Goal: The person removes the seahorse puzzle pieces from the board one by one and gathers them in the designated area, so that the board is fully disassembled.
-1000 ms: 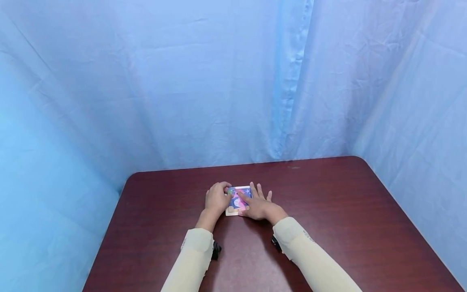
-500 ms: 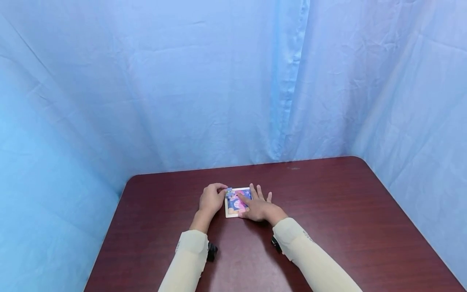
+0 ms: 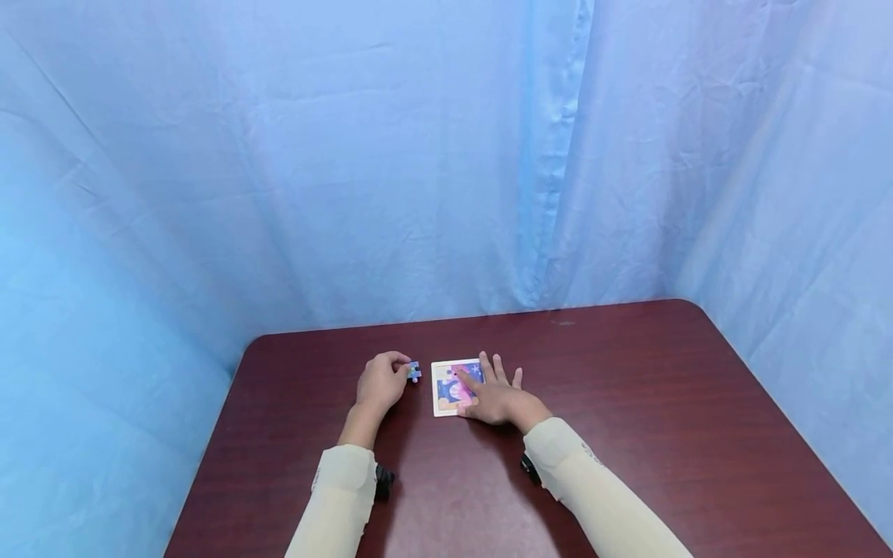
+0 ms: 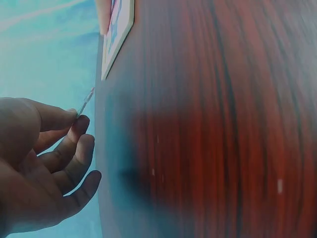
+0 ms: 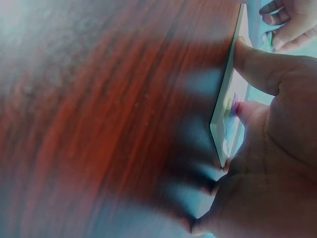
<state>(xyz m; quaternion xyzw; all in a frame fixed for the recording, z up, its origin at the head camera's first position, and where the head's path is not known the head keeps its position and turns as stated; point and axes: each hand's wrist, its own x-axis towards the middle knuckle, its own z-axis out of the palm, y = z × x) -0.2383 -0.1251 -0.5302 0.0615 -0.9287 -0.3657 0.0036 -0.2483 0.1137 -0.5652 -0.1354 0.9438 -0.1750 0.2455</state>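
Observation:
My left hand [image 3: 380, 385] pinches a small blue jigsaw piece [image 3: 415, 372] between thumb and fingertips, left of the puzzle board. In the left wrist view the piece [image 4: 85, 102] appears edge-on, lifted over the table, with the other fingers loosely bent. The square jigsaw board [image 3: 436, 395] has a pale frame and a pink, purple and blue picture; its upper left corner, where the piece came from, shows pale. Across its right side lies my right hand [image 3: 499, 401], fingers spread. In the right wrist view the thumb [image 5: 262, 69] rests at the board's near edge.
A dark red-brown wooden table [image 3: 628, 434] carries the board near its middle. Pale blue curtains [image 3: 391, 155] hang behind and on both sides. Each wrist has a small black camera under a cream sleeve [image 3: 342, 488].
My left hand has taken the blue jigsaw piece out of the board's upper left corner and moved it left, away from the board. The right hand has stayed nearly still.

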